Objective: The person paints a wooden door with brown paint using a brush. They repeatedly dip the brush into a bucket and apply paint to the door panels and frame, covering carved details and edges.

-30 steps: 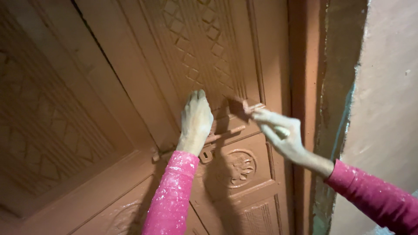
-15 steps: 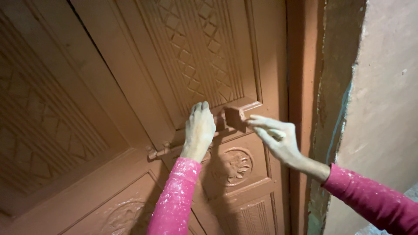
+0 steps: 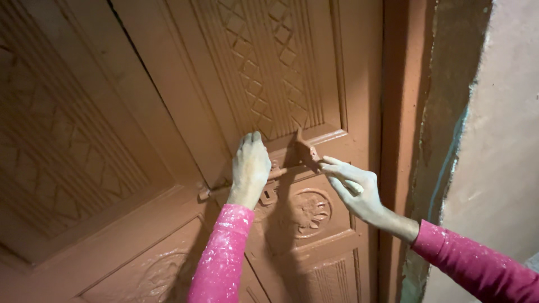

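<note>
A paintbrush [image 3: 307, 152] is gripped by the fingers of the right hand [image 3: 351, 188] and has been lowered onto the carved brown door [image 3: 168, 112] beside the latch bolt [image 3: 279, 172]. The left hand [image 3: 250, 168], shifted upward, is closed over the bolt, steadying it.

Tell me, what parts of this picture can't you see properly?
- Head view: the door bolt is mostly covered by the left hand; only its ends show.
- The tip of the tool in the right hand is lost in shadow, so a brush cannot be confirmed.
- The lower door panel carving is cut off by the bottom edge and the pink sleeve.
- The door's top is cut off by the upper edge.
</note>
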